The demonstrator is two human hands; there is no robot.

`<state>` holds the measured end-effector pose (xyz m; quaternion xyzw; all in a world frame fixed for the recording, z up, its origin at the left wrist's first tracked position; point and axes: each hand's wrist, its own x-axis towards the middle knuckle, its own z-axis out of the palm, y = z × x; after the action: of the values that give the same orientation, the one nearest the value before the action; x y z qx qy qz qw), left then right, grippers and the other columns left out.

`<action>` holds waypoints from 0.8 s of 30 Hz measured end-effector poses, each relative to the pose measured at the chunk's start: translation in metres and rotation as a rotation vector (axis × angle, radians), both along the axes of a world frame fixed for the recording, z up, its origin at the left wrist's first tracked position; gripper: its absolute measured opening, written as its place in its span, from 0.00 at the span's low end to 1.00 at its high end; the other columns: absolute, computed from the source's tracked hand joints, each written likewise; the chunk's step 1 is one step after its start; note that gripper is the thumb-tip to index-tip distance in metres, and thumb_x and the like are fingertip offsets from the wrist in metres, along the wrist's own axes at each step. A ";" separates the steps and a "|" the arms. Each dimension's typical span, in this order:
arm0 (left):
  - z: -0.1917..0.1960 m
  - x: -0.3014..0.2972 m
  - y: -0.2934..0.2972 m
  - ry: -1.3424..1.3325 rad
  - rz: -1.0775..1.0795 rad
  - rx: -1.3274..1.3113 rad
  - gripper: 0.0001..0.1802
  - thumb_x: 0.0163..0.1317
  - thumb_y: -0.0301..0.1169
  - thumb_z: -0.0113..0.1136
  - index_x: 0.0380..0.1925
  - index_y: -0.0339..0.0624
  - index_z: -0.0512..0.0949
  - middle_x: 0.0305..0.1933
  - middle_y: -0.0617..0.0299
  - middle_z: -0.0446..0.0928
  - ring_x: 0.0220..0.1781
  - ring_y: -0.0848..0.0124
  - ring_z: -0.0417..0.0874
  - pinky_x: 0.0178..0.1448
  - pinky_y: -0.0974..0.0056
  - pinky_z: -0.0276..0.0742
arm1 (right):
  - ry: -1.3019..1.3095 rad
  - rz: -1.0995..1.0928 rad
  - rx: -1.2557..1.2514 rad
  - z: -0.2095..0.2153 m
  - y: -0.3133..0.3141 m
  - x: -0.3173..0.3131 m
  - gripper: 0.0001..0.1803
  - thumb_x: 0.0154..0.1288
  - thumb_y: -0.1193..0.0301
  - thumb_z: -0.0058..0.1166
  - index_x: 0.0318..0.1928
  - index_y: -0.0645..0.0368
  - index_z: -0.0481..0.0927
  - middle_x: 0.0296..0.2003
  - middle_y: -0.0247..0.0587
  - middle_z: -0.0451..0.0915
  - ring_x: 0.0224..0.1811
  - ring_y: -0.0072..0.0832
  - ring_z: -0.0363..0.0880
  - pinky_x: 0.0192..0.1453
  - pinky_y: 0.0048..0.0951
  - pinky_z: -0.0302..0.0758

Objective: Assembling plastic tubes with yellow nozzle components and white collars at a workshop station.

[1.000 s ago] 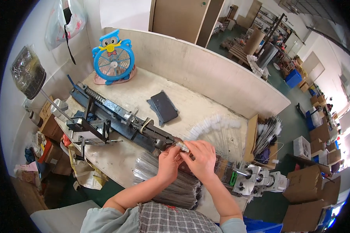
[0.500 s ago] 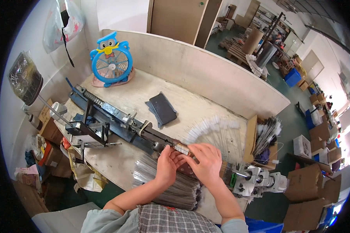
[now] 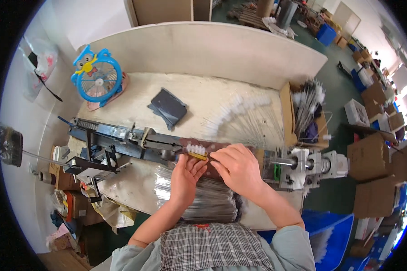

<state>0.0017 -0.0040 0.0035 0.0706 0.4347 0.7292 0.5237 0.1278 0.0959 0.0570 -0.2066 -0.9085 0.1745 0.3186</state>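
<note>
My left hand point(image 3: 186, 177) and my right hand point(image 3: 238, 169) meet over the long dark metal machine rail point(image 3: 122, 139) that lies across the table. Between the fingertips sits a small yellow holder with several white-tipped pieces point(image 3: 196, 150), pressed on the rail. Both hands pinch around it. Below my hands lies a pile of clear sleeves with thin rods point(image 3: 203, 198). Beyond the rail a fan of thin white-tipped rods point(image 3: 246, 118) spreads over the tabletop.
A blue owl-shaped fan point(image 3: 96, 77) stands at the back left. A dark grey pouch point(image 3: 169, 107) lies mid-table. A wooden box of tufted rods point(image 3: 305, 108) sits at right, beside a grey motor unit point(image 3: 309, 167). Cardboard boxes point(image 3: 371, 167) stand on the floor at right.
The view has shifted and closed in on the table. My hands have stayed together at the rail, fingers working on the yellow holder.
</note>
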 end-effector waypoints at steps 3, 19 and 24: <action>0.003 -0.005 -0.019 -0.015 -0.055 -0.082 0.24 0.68 0.46 0.45 0.54 0.37 0.67 0.56 0.52 0.71 0.57 0.65 0.74 0.60 0.61 0.69 | -0.040 -0.013 -0.118 -0.010 -0.006 0.024 0.08 0.54 0.70 0.60 0.35 0.57 0.82 0.29 0.36 0.81 0.32 0.35 0.78 0.35 0.33 0.75; -0.126 -0.278 -0.290 0.039 1.073 -0.337 0.23 0.49 0.53 0.68 0.31 0.45 0.77 0.30 0.68 0.79 0.32 0.76 0.78 0.36 0.72 0.75 | -0.644 -0.046 -0.426 -0.071 -0.019 0.073 0.09 0.59 0.62 0.54 0.38 0.51 0.79 0.34 0.37 0.81 0.37 0.39 0.80 0.37 0.39 0.76; -0.128 -0.185 -0.210 0.029 0.990 -0.136 0.23 0.61 0.44 0.58 0.45 0.36 0.71 0.46 0.53 0.75 0.46 0.61 0.79 0.58 0.59 0.76 | -0.590 -0.058 -0.425 -0.059 -0.015 0.080 0.08 0.61 0.63 0.52 0.36 0.50 0.80 0.34 0.37 0.81 0.37 0.39 0.80 0.37 0.39 0.76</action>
<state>-0.1835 -0.2139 -0.1248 -0.1685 0.4699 0.8592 0.1120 0.2074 0.0810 -0.0019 -0.3354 -0.8986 0.2829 -0.0025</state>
